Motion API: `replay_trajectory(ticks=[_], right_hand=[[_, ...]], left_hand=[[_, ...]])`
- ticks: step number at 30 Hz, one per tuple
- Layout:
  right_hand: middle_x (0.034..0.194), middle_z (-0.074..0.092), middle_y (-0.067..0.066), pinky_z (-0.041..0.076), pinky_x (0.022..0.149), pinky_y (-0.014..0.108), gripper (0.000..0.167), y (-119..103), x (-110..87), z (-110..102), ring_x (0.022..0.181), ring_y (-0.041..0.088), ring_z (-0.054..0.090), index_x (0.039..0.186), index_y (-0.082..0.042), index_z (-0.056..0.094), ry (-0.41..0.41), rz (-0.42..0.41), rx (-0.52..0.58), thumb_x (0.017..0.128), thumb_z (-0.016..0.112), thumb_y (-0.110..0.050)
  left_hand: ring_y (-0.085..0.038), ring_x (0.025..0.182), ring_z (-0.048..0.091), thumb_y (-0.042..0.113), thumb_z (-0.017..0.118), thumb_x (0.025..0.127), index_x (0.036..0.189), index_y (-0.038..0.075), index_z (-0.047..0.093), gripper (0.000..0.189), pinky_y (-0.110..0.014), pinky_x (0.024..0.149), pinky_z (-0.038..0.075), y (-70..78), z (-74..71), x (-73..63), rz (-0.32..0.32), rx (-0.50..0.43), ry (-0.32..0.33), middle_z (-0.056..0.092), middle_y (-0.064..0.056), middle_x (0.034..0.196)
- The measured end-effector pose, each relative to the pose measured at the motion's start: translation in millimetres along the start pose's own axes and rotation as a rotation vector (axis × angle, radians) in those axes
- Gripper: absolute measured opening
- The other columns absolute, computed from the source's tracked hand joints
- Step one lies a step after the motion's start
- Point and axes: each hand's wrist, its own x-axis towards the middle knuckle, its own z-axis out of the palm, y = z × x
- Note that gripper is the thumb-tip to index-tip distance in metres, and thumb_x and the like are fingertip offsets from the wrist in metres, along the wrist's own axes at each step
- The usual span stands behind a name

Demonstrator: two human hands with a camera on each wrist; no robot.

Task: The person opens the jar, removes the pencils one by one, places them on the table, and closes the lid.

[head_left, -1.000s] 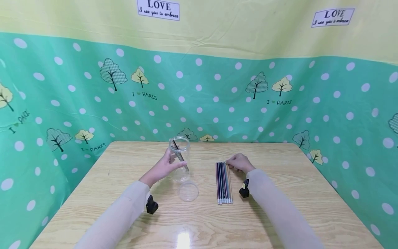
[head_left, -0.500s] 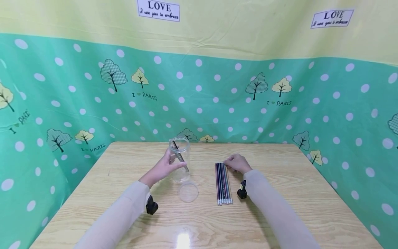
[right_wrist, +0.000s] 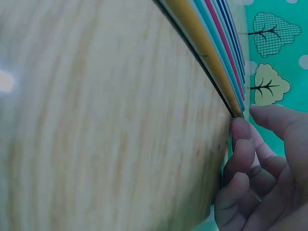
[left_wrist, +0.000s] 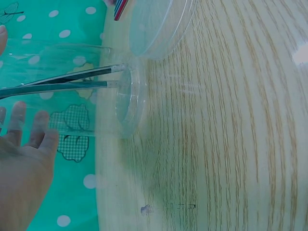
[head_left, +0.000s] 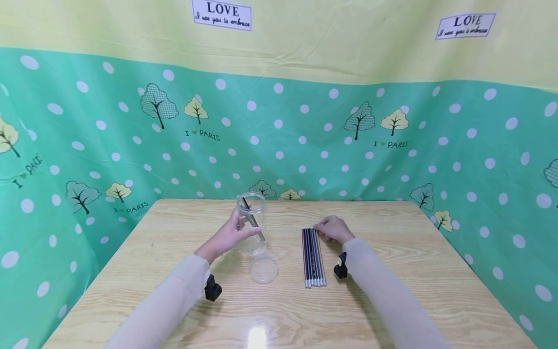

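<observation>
My left hand (head_left: 231, 236) grips a clear plastic jar (head_left: 260, 215) by its side, thumb across the front and fingers behind. Two dark pencils (left_wrist: 86, 74) lean inside it, their pale ends near the jar's base in the left wrist view. Right of it, a row of several pencils (head_left: 311, 261) lies side by side, metal-capped ends toward me. My right hand (head_left: 334, 229) is at the far end of the row. There its thumb and curled fingers pinch the tip of the outermost yellow pencil (right_wrist: 195, 36).
A round clear lid (head_left: 264, 269) lies flat on the wooden table (head_left: 270, 310), just in front of the jar. Behind and beside the table hangs a green and yellow printed curtain (head_left: 279, 116). Each wrist carries a small black camera (head_left: 212, 288).
My right hand has shifted slightly left, bringing the yellow pencil in against the row. In the last half second almost nothing moves; the left hand and jar stay in place.
</observation>
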Motion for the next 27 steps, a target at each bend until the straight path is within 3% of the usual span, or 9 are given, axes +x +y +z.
replay_trajectory(ticks=[8,13,20,27], right_hand=[[0.078,0.067,0.009,0.039,0.046,0.024,0.026,-7,-2.9,-8,0.057,0.015,0.053,0.106,-0.004,0.067,0.001,-0.008,0.007,0.095,0.067,-0.028],[0.088,0.069,0.012,0.040,0.047,0.026,0.027,-14,-4.5,-12,0.055,0.017,0.051,0.108,-0.004,0.067,-0.011,-0.040,0.021,0.097,0.066,-0.028],[0.099,0.069,0.013,0.050,0.063,0.036,0.028,-28,-9.4,-16,0.079,0.029,0.062,0.109,-0.006,0.066,-0.021,-0.104,0.006,0.099,0.063,-0.031],[0.098,0.070,0.014,0.053,0.066,0.046,0.029,-53,-14.2,-19,0.083,0.039,0.063,0.109,-0.008,0.067,-0.020,-0.193,-0.029,0.099,0.062,-0.035]], left_hand=[[-0.040,0.144,0.031,0.036,0.074,0.092,0.157,0.045,0.009,0.092,-0.067,0.111,0.024,-0.8,0.1,-0.1,0.009,-0.001,0.003,0.030,-0.019,0.158],[-0.041,0.144,0.031,0.035,0.074,0.092,0.157,0.045,0.009,0.092,-0.067,0.111,0.024,-1.1,0.4,0.5,0.017,-0.005,0.000,0.030,-0.019,0.158],[-0.042,0.144,0.029,0.034,0.073,0.093,0.159,0.040,0.006,0.094,-0.067,0.111,0.025,-1.8,0.3,1.8,0.020,-0.001,-0.008,0.028,-0.020,0.159],[-0.041,0.145,0.029,0.035,0.073,0.093,0.157,0.046,0.007,0.092,-0.068,0.111,0.024,-1.9,0.0,2.0,0.017,-0.005,-0.011,0.028,-0.019,0.159]])
